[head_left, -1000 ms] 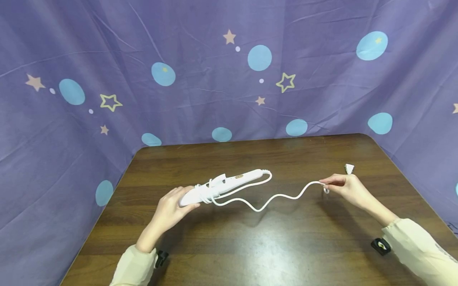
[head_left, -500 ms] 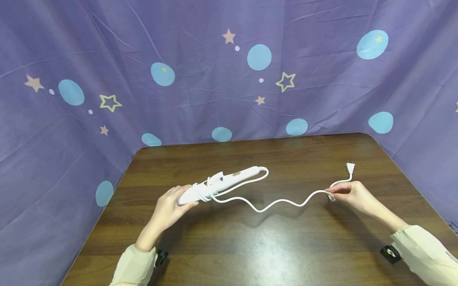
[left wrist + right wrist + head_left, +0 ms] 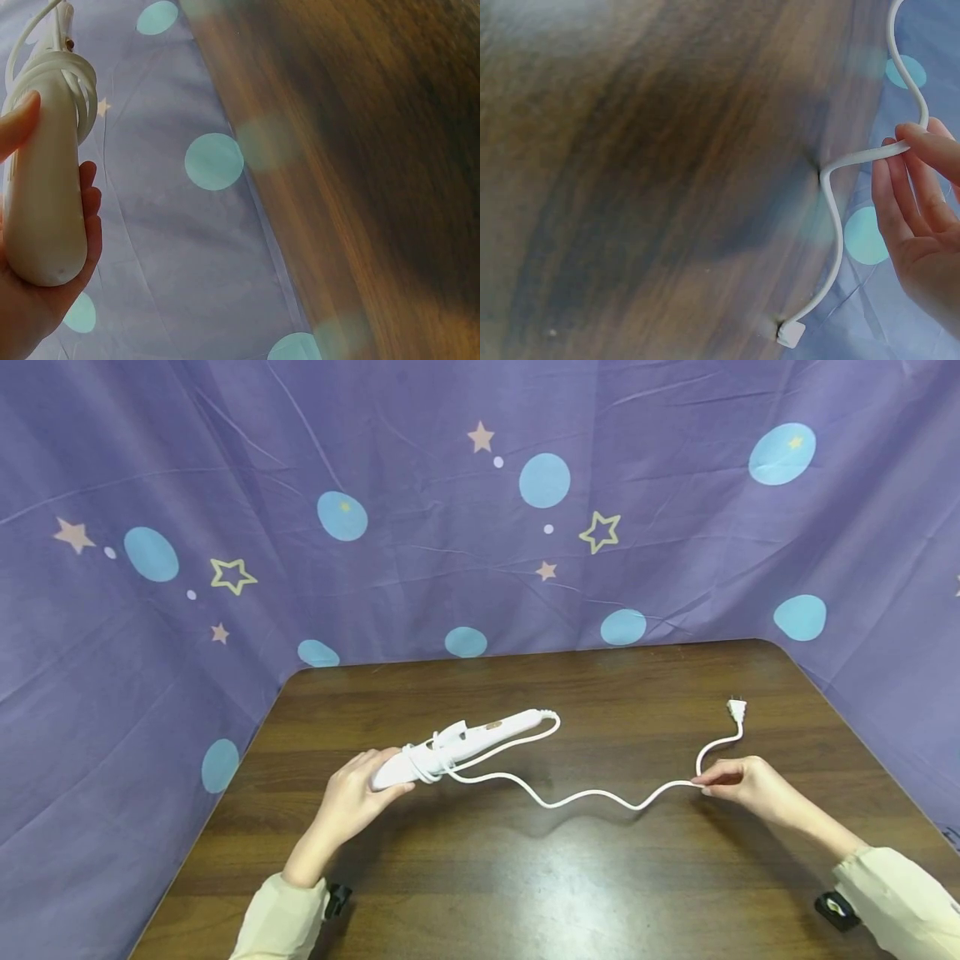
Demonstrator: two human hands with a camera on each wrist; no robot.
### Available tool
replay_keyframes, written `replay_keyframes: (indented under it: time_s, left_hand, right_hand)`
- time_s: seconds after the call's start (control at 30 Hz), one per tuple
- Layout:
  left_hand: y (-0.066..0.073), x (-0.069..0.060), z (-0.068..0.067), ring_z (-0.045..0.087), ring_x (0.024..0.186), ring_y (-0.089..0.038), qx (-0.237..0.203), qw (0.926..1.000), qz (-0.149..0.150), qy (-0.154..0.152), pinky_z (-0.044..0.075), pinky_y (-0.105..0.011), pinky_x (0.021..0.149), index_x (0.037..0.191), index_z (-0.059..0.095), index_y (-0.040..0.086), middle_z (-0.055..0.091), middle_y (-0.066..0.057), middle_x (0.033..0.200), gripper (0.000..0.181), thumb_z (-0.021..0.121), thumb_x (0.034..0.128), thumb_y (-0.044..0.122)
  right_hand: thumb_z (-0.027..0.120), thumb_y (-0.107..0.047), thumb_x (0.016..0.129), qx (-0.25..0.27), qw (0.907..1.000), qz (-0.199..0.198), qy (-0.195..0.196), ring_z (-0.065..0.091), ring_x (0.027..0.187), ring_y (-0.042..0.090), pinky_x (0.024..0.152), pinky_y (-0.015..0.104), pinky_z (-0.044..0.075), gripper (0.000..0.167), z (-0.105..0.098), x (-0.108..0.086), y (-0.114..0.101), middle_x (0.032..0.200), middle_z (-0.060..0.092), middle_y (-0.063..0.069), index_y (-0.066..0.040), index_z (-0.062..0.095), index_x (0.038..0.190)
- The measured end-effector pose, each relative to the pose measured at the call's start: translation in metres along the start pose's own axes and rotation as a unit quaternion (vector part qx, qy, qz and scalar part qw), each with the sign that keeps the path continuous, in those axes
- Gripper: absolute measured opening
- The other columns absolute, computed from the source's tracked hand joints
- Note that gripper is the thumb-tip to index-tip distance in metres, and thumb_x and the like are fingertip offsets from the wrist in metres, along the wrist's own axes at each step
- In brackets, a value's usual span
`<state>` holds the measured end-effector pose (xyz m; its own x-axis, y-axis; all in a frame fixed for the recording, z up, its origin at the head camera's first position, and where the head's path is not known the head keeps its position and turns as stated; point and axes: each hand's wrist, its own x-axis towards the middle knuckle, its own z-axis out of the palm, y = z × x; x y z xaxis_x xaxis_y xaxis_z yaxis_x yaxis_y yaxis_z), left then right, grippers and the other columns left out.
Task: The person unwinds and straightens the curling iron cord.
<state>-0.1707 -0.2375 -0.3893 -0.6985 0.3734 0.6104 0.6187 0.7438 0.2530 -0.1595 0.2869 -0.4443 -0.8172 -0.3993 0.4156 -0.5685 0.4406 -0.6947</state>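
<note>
A white hair iron [image 3: 468,742] with a gold-coloured button is held above the table, tilted with its corded end up and away. My left hand [image 3: 358,795] grips its wide rounded end; in the left wrist view the thumb lies over the body [image 3: 46,202] and fingers curl round the far side. Several turns of white cord are wound around the middle. From there the cord [image 3: 573,797] runs in waves to my right hand [image 3: 757,789], which pinches it between thumb and fingertips. Beyond that hand, the cord bends back to a two-pin plug [image 3: 737,710] on the table.
The brown wooden table [image 3: 525,877] has a glossy reflection near the front. A purple curtain [image 3: 420,585] with stars and blue dots hangs behind it and along its sides. Small black devices [image 3: 836,910] sit at both wrists.
My right hand has moved right and towards me with the cord, drawing it out longer. The plug, partly covered before, now shows fully. The left hand and hair iron have barely shifted.
</note>
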Motion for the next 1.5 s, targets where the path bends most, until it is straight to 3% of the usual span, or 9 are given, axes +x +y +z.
replay_keyframes:
  time_s: [0.17,0.27,0.5,0.97,1.27,1.5]
  left_hand:
    - [-0.001,0.000,0.000,0.055,0.070,-0.016,0.000,1.0000,0.008,0.005,0.043,-0.034,0.058,0.100,0.063,0.004,0.063,-0.006,0.081,0.050,0.079,0.0584,0.025]
    - [-0.001,-0.001,0.001,0.056,0.070,-0.016,0.000,0.9999,0.011,0.006,0.043,-0.034,0.058,0.100,0.063,0.004,0.063,-0.006,0.081,0.050,0.079,0.0585,0.025]
    - [-0.001,-0.001,0.001,0.055,0.070,-0.015,0.001,0.9999,0.011,0.007,0.043,-0.033,0.058,0.100,0.063,0.004,0.063,-0.005,0.080,0.049,0.079,0.0587,0.026]
    - [-0.001,0.000,0.001,0.055,0.069,-0.015,-0.003,0.9999,0.012,0.011,0.042,-0.033,0.057,0.099,0.063,0.003,0.063,-0.005,0.080,0.049,0.079,0.0582,0.025]
    - [0.000,-0.001,0.001,0.055,0.069,-0.015,0.001,0.9999,0.013,0.008,0.042,-0.033,0.057,0.099,0.063,0.003,0.063,-0.005,0.080,0.049,0.079,0.0585,0.026]
    - [0.000,0.000,0.000,0.055,0.069,-0.017,0.001,0.9998,0.017,0.010,0.043,-0.034,0.058,0.099,0.063,0.003,0.063,-0.006,0.080,0.049,0.078,0.0585,0.026]
  right_hand:
    - [0.068,0.009,0.065,0.006,0.9995,-0.030,0.004,0.052,0.071,-0.007,0.059,0.008,0.039,0.022,0.000,-0.002,0.009,0.073,0.064,-0.009,-0.009,0.070,0.078]
    - [0.068,0.009,0.065,-0.013,0.9994,-0.032,0.002,0.052,0.070,-0.006,0.060,0.008,0.039,0.020,0.001,-0.002,0.011,0.072,0.063,-0.009,-0.008,0.069,0.077]
    - [0.068,0.012,0.062,-0.056,0.9983,-0.004,-0.018,0.053,0.066,-0.005,0.058,0.010,0.040,0.016,0.004,-0.003,0.011,0.067,0.063,-0.001,0.000,0.066,0.072]
    - [0.067,0.011,0.062,-0.081,0.9954,0.023,-0.046,0.052,0.066,-0.005,0.057,0.012,0.040,0.019,0.003,-0.002,0.011,0.067,0.063,-0.003,-0.005,0.065,0.071]
    - [0.069,0.007,0.061,-0.103,0.9937,0.025,-0.036,0.056,0.064,0.003,0.059,0.016,0.044,0.019,0.004,0.011,-0.002,0.069,0.063,-0.003,-0.005,0.065,0.075]
    - [0.071,0.005,0.062,-0.126,0.9919,-0.003,-0.016,0.054,0.065,0.003,0.057,0.022,0.042,0.019,0.013,0.026,-0.022,0.071,0.062,-0.001,-0.007,0.066,0.076]
